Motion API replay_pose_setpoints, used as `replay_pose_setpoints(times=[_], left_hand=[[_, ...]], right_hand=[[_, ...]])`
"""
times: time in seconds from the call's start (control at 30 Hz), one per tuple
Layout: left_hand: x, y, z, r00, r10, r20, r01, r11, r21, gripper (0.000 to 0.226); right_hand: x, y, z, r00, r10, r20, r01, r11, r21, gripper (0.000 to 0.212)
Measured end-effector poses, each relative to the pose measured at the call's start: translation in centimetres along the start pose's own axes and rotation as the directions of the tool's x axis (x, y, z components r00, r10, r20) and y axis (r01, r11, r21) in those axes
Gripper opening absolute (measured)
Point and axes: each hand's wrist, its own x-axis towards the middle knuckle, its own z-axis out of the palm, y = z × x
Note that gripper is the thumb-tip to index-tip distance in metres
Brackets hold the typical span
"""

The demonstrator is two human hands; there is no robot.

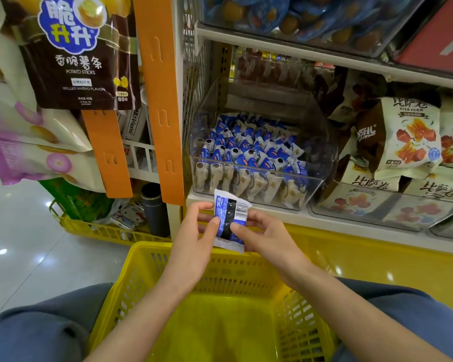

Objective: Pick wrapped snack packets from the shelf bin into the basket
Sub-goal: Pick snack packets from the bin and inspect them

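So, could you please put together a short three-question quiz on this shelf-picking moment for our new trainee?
1. True or false: the snack packet is held by both the left hand and the right hand.
2. Multiple choice: where is the held packet? A) lying in the yellow basket B) above the basket's far rim, in front of the clear shelf bin C) inside the bin
3. Fill in: the face of the packet turned to the camera shows a printed ____.

Key: 1 true; 2 B; 3 barcode.
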Motion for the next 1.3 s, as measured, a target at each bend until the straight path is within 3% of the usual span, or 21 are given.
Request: replay_pose_setpoints(times=[0.17,0.33,0.43,0.63,0.77,0.83,0.93,1.03,1.13,1.3], left_hand=[[0.3,0.2,-0.2,0.994,-0.105,0.034,0.11,0.97,-0.216,0.019],[0.5,0.4,-0.7,0.984,-0.164,0.069,0.177,0.941,-0.29,0.041],[0.4,0.6,-0.7,0.981,-0.161,0.11,0.186,0.94,-0.287,0.04],[0.5,0.5,-0.6,0.997,-0.057,0.047,0.061,0.995,-0.078,0.028],[0.4,0.4,-1.1,0.991,0.092,0.094,-0.101,0.991,0.09,0.037],[0.2,0.5,-1.6,0.969,0.182,0.167,-0.213,0.957,0.194,0.039],[0.0,0.6,-2.0,0.916,0.309,0.255,-0.39,0.83,0.398,0.031],[-0.4,0.7,-2.3,0.924,0.325,0.202,-0.382,0.785,0.488,0.022],[-0.7,0.8,-2.2,0.934,0.324,0.148,-0.349,0.745,0.569,0.028],[-0.9,0.4,-1.5,0.933,0.299,0.2,-0.349,0.616,0.707,0.036]], right_hand=[[0.0,-0.2,0.1,0.984,-0.13,0.12,0.143,0.984,-0.104,0.029],[0.5,-0.1,-0.6,0.999,0.0,0.047,-0.001,1.0,0.013,0.025],[0.5,-0.1,-0.7,0.999,0.042,0.027,-0.043,0.998,0.053,0.013],[0.4,-0.8,-1.2,0.995,-0.038,0.091,0.041,0.999,-0.032,0.01],[0.3,-1.2,-1.7,0.992,-0.06,0.11,0.072,0.991,-0.111,0.009],[0.3,-1.3,-2.0,0.99,-0.045,0.13,0.062,0.989,-0.132,0.008],[0.3,-1.1,-2.1,0.992,0.01,0.126,-0.002,0.998,-0.066,0.013],[0.1,-0.9,-1.8,0.984,0.075,0.161,-0.092,0.99,0.107,0.035],[-0.4,-0.9,-1.2,0.975,0.039,0.219,-0.086,0.974,0.209,0.049],[-0.4,0.1,0.2,0.996,-0.028,0.087,0.024,0.999,0.047,0.037]])
